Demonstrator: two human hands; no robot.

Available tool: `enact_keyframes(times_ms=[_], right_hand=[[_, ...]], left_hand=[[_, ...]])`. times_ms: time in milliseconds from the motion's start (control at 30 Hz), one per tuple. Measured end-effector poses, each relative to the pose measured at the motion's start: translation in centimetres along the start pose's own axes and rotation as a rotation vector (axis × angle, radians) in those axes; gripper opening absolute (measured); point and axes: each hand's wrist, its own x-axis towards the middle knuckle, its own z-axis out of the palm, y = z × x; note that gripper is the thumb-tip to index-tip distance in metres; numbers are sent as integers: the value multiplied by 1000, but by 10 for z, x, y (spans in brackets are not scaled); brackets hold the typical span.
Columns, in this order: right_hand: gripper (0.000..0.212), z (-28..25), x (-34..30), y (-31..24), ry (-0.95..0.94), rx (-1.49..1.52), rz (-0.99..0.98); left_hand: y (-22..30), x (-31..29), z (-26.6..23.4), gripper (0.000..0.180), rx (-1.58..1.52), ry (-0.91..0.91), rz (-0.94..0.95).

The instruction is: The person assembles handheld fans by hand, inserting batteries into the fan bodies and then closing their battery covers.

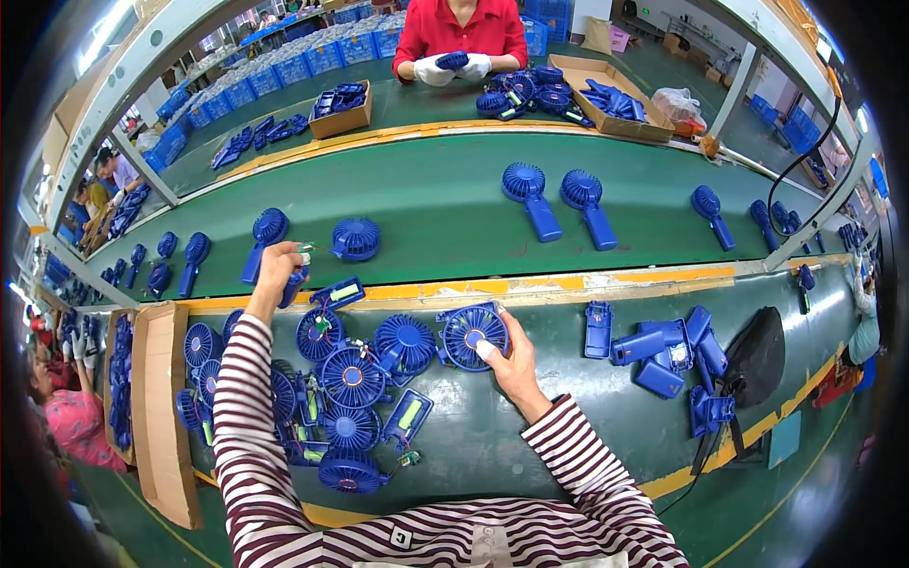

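My right hand point(513, 367) grips a round blue fan head point(475, 338) by its right side, the thumb, with a white covering on its tip, on the front grille. My left hand point(276, 271) reaches over the yellow-edged rim of the conveyor, closed around a blue fan handle point(293, 287), mostly hidden by the fingers. A small green circuit board with wires shows at its fingertips, close to another fan head point(356, 239) on the belt. Between my arms lies a heap of fan heads point(352, 379) and open handle halves point(407, 417) with green-and-white cells and loose wires.
Assembled blue fans point(526, 194) lie spaced along the green conveyor point(426, 208). Blue casing parts point(663, 350) and a black bag point(757, 358) are at the right. A cardboard box point(163, 407) stands left. Across the belt, a person in red point(461, 38) with white gloves handles a blue part.
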Motion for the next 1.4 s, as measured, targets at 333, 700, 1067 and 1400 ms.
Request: enact_keyframes(times_ms=[333, 700, 1067, 1400], right_hand=[[59, 1, 3, 9, 6, 11, 4], [62, 3, -5, 10, 4, 73, 5], [53, -41, -38, -20, 123, 198, 169], [60, -89, -60, -36, 234, 79, 107]], left_hand=[[21, -134, -46, 16, 81, 74, -59], [12, -235, -29, 29, 513, 300, 344], [5, -305, 140, 18, 73, -319, 367], [13, -261, 201, 23, 143, -212, 553]])
